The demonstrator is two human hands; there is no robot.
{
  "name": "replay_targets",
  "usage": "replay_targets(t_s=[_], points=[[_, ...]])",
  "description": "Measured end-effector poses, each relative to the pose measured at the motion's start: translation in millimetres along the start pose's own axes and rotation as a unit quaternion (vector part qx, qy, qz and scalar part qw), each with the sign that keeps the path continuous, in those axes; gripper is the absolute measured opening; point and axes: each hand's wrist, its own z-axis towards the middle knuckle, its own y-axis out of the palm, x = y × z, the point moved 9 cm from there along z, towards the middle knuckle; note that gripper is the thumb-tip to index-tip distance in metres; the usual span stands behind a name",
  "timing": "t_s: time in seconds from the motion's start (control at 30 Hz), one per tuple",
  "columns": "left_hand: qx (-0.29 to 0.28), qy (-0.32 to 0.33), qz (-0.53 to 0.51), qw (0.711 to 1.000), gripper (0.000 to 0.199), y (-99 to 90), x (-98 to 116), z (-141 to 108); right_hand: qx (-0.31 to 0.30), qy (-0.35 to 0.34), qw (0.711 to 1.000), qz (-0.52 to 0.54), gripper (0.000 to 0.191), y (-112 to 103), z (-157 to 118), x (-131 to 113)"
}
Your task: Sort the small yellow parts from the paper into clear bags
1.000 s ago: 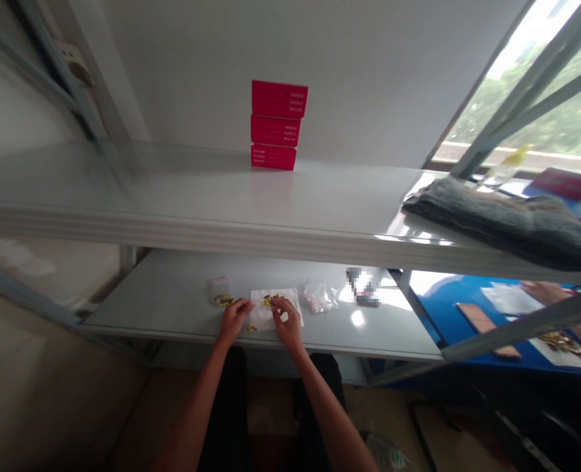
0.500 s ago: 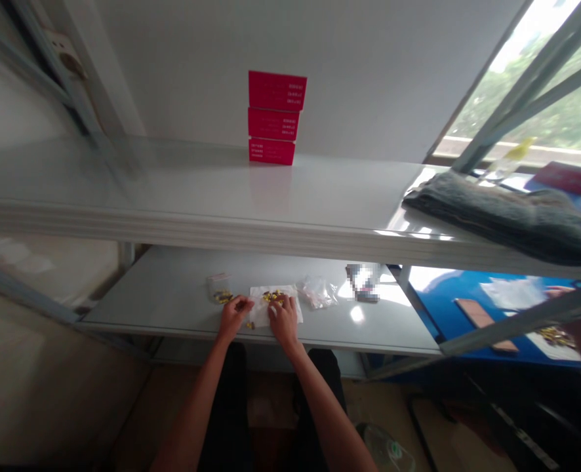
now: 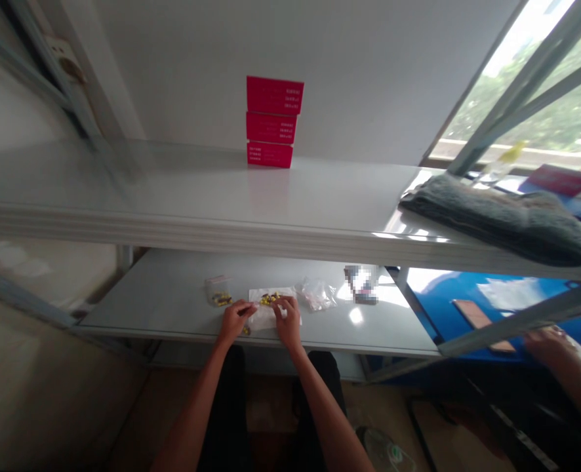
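Observation:
A small heap of yellow-and-dark pieces (image 3: 269,299) lies on a white paper sheet (image 3: 265,320) on the lower shelf. At the sheet's left edge my left hand (image 3: 235,318) is closed in a pinch; a tiny pale thing shows at its fingertips, too small to name. Over the right part of the sheet, my right hand (image 3: 289,321) has thumb and fingers curled together beside the heap. What those fingers hold, if anything, is hidden. Below my left fingers lies a loose yellow piece (image 3: 246,330). A clear zip bag (image 3: 218,288) with similar pieces sits left of the sheet.
Right of the sheet lies a crumpled clear plastic bag (image 3: 317,294), then a pixelated dark object (image 3: 364,285). The upper shelf (image 3: 197,196) holds stacked red boxes (image 3: 271,128) and a folded grey cloth (image 3: 497,213). Another person's hand (image 3: 549,344) is at a blue table (image 3: 433,295).
My right hand has lifted slightly off the heap, its fingers now drawn together. My left hand has shifted slightly right, towards the sheet. The other person's hand has come further into view.

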Motion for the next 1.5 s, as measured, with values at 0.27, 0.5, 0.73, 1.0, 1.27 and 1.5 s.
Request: replay_targets(t_s=[0.27,0.5,0.73,1.0,1.27,1.5], points=[[-0.049,0.003,-0.008,0.999,0.029,10.1,4.7,1.2,-0.104,-0.065,0.991,0.059,0.016,15.9,-0.3,-18.0],[0.006,-0.051,-0.070,0.996,0.031,-2.3,-6.8,1.5,-0.072,-0.035,0.996,0.040,0.031,7.4,0.5,-16.2],[0.041,-0.086,-0.114,0.989,0.039,-8.0,-14.7,-1.4,0.068,0.048,0.989,-0.120,0.036,-10.8,-9.3,17.3],[0.024,-0.070,-0.103,0.992,0.039,-3.7,-9.3,-2.0,0.028,-0.010,0.987,-0.157,0.025,0.8,-6.3,4.4],[0.014,-0.051,-0.075,0.996,0.031,-2.4,-5.5,-2.3,0.030,-0.009,0.989,-0.147,0.018,-0.2,-6.1,2.9],[-0.020,-0.008,-0.004,1.000,0.024,3.6,4.2,-0.4,-0.032,0.016,0.999,0.033,0.018,6.5,-2.8,1.8]])
